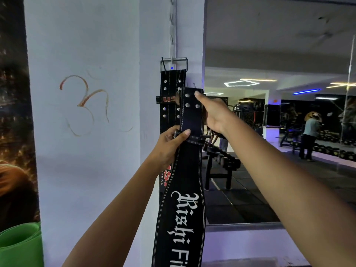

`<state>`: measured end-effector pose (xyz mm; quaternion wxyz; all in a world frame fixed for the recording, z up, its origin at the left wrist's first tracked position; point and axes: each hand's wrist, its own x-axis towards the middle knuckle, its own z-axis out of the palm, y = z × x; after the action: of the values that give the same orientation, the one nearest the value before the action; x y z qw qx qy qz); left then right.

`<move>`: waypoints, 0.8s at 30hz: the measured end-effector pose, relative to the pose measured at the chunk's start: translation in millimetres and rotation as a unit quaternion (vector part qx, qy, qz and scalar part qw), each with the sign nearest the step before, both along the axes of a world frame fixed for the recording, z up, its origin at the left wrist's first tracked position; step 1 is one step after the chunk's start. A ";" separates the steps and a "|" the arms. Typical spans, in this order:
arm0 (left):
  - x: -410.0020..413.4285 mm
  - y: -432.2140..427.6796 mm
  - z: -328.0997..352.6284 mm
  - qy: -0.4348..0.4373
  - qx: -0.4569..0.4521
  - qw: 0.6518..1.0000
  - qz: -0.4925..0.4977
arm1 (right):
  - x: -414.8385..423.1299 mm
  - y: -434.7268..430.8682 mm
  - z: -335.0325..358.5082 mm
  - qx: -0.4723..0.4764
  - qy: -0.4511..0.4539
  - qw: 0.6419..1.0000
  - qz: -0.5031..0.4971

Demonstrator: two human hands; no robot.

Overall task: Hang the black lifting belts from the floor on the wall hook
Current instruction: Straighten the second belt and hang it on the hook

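A black lifting belt with white lettering point(185, 209) hangs down in front of me, held up against the white pillar. My right hand point(213, 114) grips its riveted top end, thumb on the front. My left hand point(171, 143) pinches the belt's stitched loop lower down on its left edge. Behind it a second black belt with red lettering point(169, 101) hangs on the pillar by its metal buckle point(174, 63). The wall hook itself is hidden behind the buckle and belts.
A large wall mirror point(279, 132) to the right reflects a dumbbell rack point(221, 160), benches and a standing person point(309, 137). A green rolled mat point(21, 243) stands at the lower left beside a dark poster point(13, 132). An orange symbol point(84, 101) is drawn on the pillar.
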<state>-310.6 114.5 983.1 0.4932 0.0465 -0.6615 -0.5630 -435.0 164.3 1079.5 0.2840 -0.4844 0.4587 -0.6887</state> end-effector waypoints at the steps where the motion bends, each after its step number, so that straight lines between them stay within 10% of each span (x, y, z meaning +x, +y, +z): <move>1: 1.7 -1.4 -2.9 -0.013 -0.005 1.000 -0.007 | 1.3 -3.8 4.9 0.003 -0.008 1.000 -0.014; 13: 21.0 -15.3 60.0 0.007 0.038 0.983 0.180 | 32.9 -20.0 -15.5 -0.078 -0.038 0.996 -0.034; 24: 18.3 -13.1 87.3 0.106 0.152 0.979 0.089 | 35.9 -21.6 -19.0 -0.107 0.032 0.991 -0.071</move>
<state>-292.3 101.5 1070.4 0.5961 0.1196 -0.5051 -0.6126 -399.0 142.6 1060.5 0.1662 -0.5002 0.4242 -0.7364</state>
